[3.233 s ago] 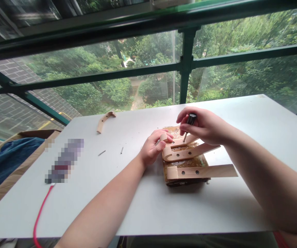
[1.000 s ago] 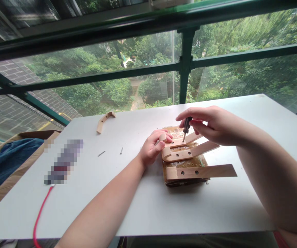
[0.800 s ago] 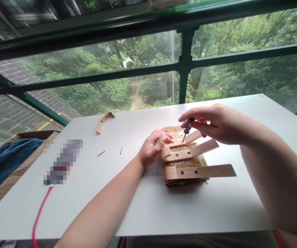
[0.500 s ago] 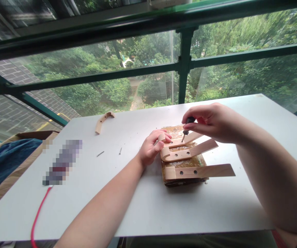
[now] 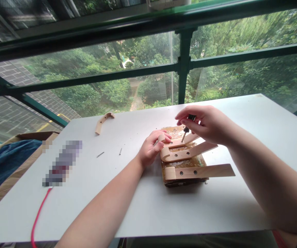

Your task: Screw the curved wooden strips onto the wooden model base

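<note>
My right hand (image 5: 205, 122) is closed round the black handle of a screwdriver (image 5: 186, 130). Its shaft slants down, the tip at a hole in the farthest wooden hook (image 5: 175, 142). My left hand (image 5: 152, 146) pinches the curled end of that hook, at the left edge of a brown, tape-wrapped block (image 5: 184, 164). Two more wooden hooks lie across the block nearer me: a middle hook (image 5: 179, 154) and a near hook (image 5: 200, 172), each with two dark screws showing. Their straight ends jut out past the block's right side.
A loose wooden hook (image 5: 102, 121) lies at the table's far left. Two screws, a left screw (image 5: 100, 154) and a right screw (image 5: 120, 151), rest on the white table (image 5: 91, 193). A blurred-out object (image 5: 64, 162) with a red cord (image 5: 38, 215) is leftmost, beside a cardboard box (image 5: 41, 141).
My right hand has shifted a little to the left and rolled over the handle, with the fingers placed differently. The screwdriver tip and my left hand stay where they were.
</note>
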Motion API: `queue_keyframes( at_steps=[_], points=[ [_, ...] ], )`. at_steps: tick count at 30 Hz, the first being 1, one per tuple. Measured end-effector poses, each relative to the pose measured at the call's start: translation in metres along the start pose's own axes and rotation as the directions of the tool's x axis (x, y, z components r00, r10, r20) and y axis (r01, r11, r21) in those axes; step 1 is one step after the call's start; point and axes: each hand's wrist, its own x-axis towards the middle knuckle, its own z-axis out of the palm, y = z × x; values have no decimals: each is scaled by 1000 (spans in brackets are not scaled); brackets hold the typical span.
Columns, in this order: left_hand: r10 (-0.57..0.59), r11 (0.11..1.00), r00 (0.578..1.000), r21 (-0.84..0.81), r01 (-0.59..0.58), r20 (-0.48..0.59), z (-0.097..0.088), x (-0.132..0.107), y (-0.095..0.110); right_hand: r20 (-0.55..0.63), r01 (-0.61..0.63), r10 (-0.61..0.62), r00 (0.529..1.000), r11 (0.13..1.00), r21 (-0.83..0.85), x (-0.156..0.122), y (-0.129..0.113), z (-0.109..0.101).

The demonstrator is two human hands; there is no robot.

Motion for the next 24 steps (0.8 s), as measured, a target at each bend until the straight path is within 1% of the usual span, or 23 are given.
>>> queue_keyframes(
  at_steps=[2, 4, 8, 11, 16, 20, 24],
  points=[
    [-4, 1000, 1000, 6, 4, -2, 0, 0, 0, 6, 59, -59, 998, 997, 56, 0, -1, 5],
    [4, 1000, 1000, 3, -3, -5, 0, 0, -1, 67, 76, -82, 994, 994, 84, -1, -3, 6],
    [6, 1000, 1000, -6, -6, -8, 1, 0, -1, 215, 77, -97, 972, 992, 101, -4, -10, -2],
    [-8, 1000, 1000, -10, 8, -8, 1, -1, 0, 269, 79, -116, 956, 986, 147, -5, -11, -9],
    [4, 1000, 1000, -9, -4, 0, 0, 0, 0, 227, 37, -61, 972, 994, 105, -6, -5, -11],
    [11, 1000, 1000, -6, -11, -9, 1, 0, -1, 247, 9, -27, 969, 997, 73, -6, -6, -13],
    [8, 1000, 1000, -10, -8, -9, 1, 0, 0, 222, -19, 26, 975, 999, -37, -5, -10, -19]
  ],
)
